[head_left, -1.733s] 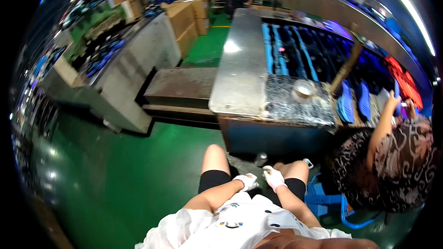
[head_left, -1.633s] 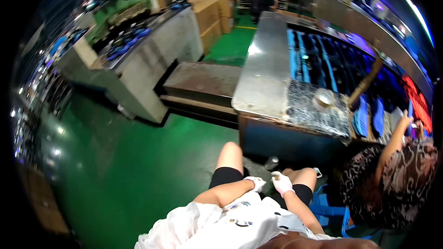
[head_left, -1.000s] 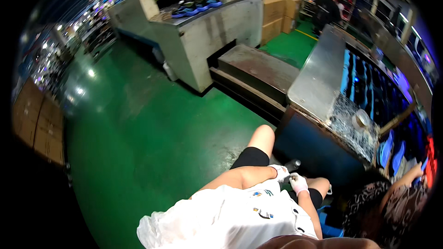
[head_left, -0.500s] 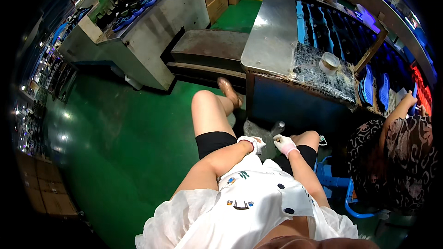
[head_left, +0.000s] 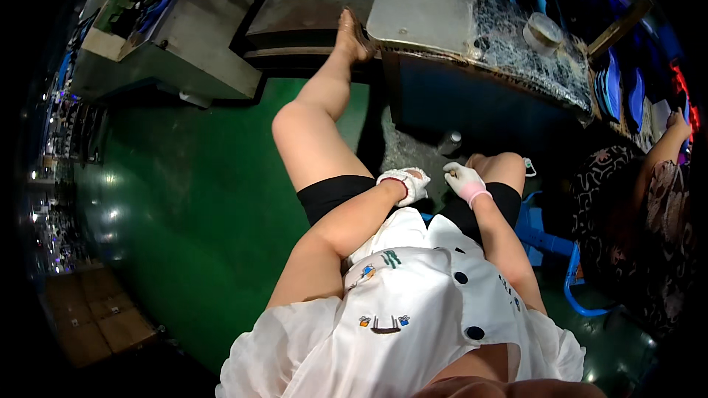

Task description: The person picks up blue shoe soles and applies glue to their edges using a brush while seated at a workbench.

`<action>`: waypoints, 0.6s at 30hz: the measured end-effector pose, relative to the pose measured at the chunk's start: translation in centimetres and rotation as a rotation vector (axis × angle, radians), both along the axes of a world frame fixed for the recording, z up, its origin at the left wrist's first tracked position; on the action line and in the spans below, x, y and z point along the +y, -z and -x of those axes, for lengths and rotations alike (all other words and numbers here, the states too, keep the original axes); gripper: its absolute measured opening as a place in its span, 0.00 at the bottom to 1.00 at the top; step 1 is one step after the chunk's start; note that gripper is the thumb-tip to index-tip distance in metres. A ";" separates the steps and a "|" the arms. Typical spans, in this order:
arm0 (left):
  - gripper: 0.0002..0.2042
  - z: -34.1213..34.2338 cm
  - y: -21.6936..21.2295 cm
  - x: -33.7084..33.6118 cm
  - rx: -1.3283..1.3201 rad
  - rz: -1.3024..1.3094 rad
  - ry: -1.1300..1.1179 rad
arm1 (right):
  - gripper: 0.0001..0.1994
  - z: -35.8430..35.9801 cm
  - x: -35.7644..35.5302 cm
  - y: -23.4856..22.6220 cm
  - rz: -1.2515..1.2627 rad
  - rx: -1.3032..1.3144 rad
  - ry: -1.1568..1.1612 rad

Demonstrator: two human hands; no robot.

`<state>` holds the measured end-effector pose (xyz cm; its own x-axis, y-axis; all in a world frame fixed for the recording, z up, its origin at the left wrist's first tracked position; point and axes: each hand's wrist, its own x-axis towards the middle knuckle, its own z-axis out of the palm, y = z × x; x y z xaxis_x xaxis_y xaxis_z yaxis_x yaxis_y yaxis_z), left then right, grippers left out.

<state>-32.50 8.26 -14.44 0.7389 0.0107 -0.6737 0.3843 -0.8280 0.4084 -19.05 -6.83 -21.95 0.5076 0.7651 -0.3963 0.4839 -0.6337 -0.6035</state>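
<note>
My left hand [head_left: 405,183] rests over my lap in a white glove that leaves some fingertips bare. Its fingers are curled in, and I see nothing in them. Just to its right, a small gap away, my right hand [head_left: 467,182] is closed in a loose fist. It wears a white glove with a pink cuff. Beyond the hands, a clear bottle [head_left: 449,143] stands near the foot of the workbench [head_left: 424,11]. A roll of tape [head_left: 543,32] lies on the bench's plastic-wrapped corner, out of reach of both hands.
Ahead, my left foot is up by a low metal step [head_left: 313,13]. A grey cabinet [head_left: 214,26] stands at the far left. To the right, a co-worker in a patterned top [head_left: 605,199] reaches toward blue shoe soles [head_left: 636,99]. Between us is a blue stool [head_left: 549,239].
My view has tipped lower, so the bench and step appear higher. My left leg has stretched forward. Both hands remain over my lap, still curled.
</note>
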 end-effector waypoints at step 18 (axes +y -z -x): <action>0.22 -0.8 0.2 1.1 0.114 0.093 -0.172 | 0.15 -0.8 0.4 1.3 0.069 0.226 0.109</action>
<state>-31.67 9.34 -14.63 0.6507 0.0635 -0.7566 0.5643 -0.7071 0.4260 -18.25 -6.40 -23.27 0.4776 0.6783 -0.5584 0.2683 -0.7178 -0.6425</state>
